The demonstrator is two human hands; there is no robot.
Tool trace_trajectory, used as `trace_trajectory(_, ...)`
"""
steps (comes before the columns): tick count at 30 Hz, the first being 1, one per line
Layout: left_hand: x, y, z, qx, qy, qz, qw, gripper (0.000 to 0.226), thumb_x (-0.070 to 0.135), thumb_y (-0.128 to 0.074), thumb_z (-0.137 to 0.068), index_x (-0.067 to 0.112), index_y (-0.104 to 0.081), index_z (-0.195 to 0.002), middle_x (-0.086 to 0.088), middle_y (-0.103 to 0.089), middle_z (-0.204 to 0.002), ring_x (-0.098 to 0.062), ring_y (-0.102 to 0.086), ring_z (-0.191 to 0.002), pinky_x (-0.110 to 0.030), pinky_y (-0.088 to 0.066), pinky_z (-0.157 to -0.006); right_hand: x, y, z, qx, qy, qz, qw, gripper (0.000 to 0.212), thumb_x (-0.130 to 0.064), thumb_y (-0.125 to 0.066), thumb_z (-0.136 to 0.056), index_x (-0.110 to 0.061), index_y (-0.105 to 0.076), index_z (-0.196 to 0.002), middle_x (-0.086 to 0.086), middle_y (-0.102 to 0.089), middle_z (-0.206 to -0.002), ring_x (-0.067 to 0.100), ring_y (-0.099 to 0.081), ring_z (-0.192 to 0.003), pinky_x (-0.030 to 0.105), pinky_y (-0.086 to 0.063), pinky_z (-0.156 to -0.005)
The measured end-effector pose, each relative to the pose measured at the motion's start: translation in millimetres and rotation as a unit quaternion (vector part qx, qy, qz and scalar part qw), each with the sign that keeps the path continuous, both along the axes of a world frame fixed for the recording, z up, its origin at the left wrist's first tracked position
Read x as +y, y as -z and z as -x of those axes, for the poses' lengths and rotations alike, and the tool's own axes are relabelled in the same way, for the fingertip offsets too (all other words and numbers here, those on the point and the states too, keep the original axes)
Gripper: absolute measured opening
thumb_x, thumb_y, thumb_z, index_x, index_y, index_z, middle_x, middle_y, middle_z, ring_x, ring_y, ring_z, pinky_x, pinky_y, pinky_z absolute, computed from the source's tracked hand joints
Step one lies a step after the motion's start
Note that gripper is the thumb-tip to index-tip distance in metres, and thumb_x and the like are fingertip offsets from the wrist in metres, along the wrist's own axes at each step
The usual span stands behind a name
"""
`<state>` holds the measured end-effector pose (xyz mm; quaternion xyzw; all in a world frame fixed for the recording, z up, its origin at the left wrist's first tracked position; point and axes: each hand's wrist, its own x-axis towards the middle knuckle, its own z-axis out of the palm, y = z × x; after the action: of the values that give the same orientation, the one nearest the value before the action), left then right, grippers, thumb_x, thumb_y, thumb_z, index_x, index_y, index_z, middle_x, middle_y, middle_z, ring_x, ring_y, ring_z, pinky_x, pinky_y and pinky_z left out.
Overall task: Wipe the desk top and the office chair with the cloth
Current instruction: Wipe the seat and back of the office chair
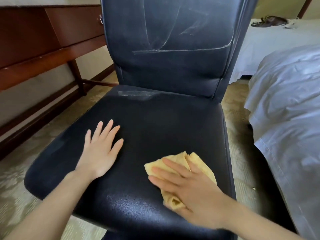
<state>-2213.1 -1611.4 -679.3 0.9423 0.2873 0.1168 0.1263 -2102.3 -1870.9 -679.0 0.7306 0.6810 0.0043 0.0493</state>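
One yellow cloth [204,163] lies bunched on the front right part of the seat [155,122] of the office chair [173,70]. Its long axis runs roughly front to back across the seat, slightly slanted: the far end points toward the backrest [164,32] and the near end is rolled into a small fold close to the seat's front edge. The right grip [195,193] lies flat on top of it, fingers straight and spread, pressing it onto the dark leather-like surface (released rather than clenched, with no curl visible round the fabric). The left grip [100,153] rests well apart on the seat's left half, palm down, fingers straight and fanned toward the backrest, holding nothing. Pale streaks cross the backrest, and a pale smear sits at the rear of the seat. To the left stands a dark wooden worktop [26,37] with a drawer [74,23]. White bedding [285,104] lies to the right, patterned carpet [17,196] underneath.
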Motion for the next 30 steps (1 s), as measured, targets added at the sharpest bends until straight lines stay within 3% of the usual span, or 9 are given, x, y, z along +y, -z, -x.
trace_trajectory(2,13,2,13,0.031,0.024,-0.015,0.999,0.060,0.051,-0.021,-0.095,0.031,-0.014,-0.151,0.019,0.009,-0.154,-0.004,0.022,-0.141,-0.034,0.017,-0.115,-9,1,11,-0.035,-0.002,-0.001,0.999,0.067,-0.052,-0.036,-0.080,-0.035,-0.036,-0.144,-0.014,-0.032,-0.151,0.020,-0.027,-0.141,0.057,-0.020,-0.111)
trace_trajectory(6,13,9,23,0.059,0.059,-0.075,0.994,0.064,0.064,-0.004,-0.092,0.036,-0.005,-0.150,0.020,0.012,-0.154,-0.003,0.028,-0.139,-0.029,0.023,-0.112,-19,5,18,-0.042,0.007,-0.008,0.999,0.064,-0.054,-0.040,-0.077,-0.038,-0.045,-0.139,-0.014,-0.038,-0.148,0.018,-0.037,-0.136,0.047,-0.024,-0.102)
trace_trajectory(8,8,10,23,0.049,0.055,-0.072,0.995,0.065,0.066,-0.001,-0.090,0.037,-0.002,-0.148,0.020,0.013,-0.152,-0.003,0.028,-0.138,-0.027,0.024,-0.111,-22,3,17,-0.025,0.023,-0.024,0.999,0.060,-0.054,-0.047,-0.079,-0.040,-0.045,-0.138,-0.017,-0.036,-0.148,0.015,-0.035,-0.137,0.045,-0.021,-0.106)
trace_trajectory(12,-3,11,22,0.063,0.037,-0.073,0.995,0.071,0.063,0.004,-0.084,0.035,0.005,-0.150,0.019,0.023,-0.149,-0.005,0.035,-0.136,-0.026,0.027,-0.108,-30,-5,10,0.070,0.067,-0.074,0.993,0.049,-0.039,-0.037,-0.088,-0.042,-0.045,-0.136,-0.025,-0.033,-0.148,0.006,-0.029,-0.140,0.037,-0.011,-0.113)
trace_trajectory(16,-26,15,20,0.063,0.013,-0.071,0.995,0.070,0.061,0.015,-0.079,0.032,0.021,-0.143,0.010,0.027,-0.152,-0.011,0.037,-0.134,-0.034,0.021,-0.112,-35,-4,-14,0.152,0.156,-0.107,0.970,0.043,-0.045,-0.028,-0.098,-0.051,-0.028,-0.141,-0.038,-0.015,-0.148,-0.006,-0.009,-0.141,0.048,-0.019,-0.115)
trace_trajectory(20,-60,20,19,0.054,0.017,-0.080,0.995,0.062,0.059,0.026,-0.078,0.035,0.034,-0.135,0.004,0.034,-0.148,-0.018,0.036,-0.136,-0.041,0.018,-0.113,-32,4,-45,0.154,0.261,-0.131,0.944,0.048,-0.052,-0.028,-0.094,-0.056,-0.014,-0.140,-0.032,-0.018,-0.150,-0.005,-0.010,-0.141,0.037,-0.019,-0.117)
trace_trajectory(23,-88,21,13,0.063,0.025,-0.075,0.995,0.068,0.059,0.028,-0.074,0.032,0.032,-0.136,0.001,0.036,-0.147,-0.022,0.035,-0.138,-0.041,0.022,-0.110,-25,9,-67,0.119,0.348,-0.149,0.918,0.050,-0.051,-0.030,-0.096,-0.049,-0.018,-0.145,-0.021,-0.024,-0.152,0.001,-0.014,-0.143,0.032,-0.017,-0.115)
trace_trajectory(27,-116,15,-1,0.052,0.054,0.013,0.997,0.067,0.064,0.017,-0.081,0.031,0.028,-0.139,0.002,0.041,-0.145,-0.018,0.043,-0.132,-0.036,0.027,-0.107,-2,10,-94,0.098,0.416,-0.156,0.891,0.047,-0.042,-0.027,-0.101,-0.040,-0.022,-0.147,-0.009,-0.030,-0.153,0.014,-0.021,-0.143,0.041,-0.017,-0.111)
trace_trajectory(30,-129,5,-7,0.045,0.099,0.156,0.982,0.062,0.060,-0.003,-0.092,0.037,0.022,-0.144,0.009,0.042,-0.146,-0.008,0.046,-0.128,-0.030,0.027,-0.107,17,6,-116,0.107,0.451,-0.127,0.877,0.050,-0.042,-0.023,-0.100,-0.034,-0.020,-0.150,-0.004,-0.027,-0.155,0.018,-0.019,-0.144,0.048,-0.013,-0.113)
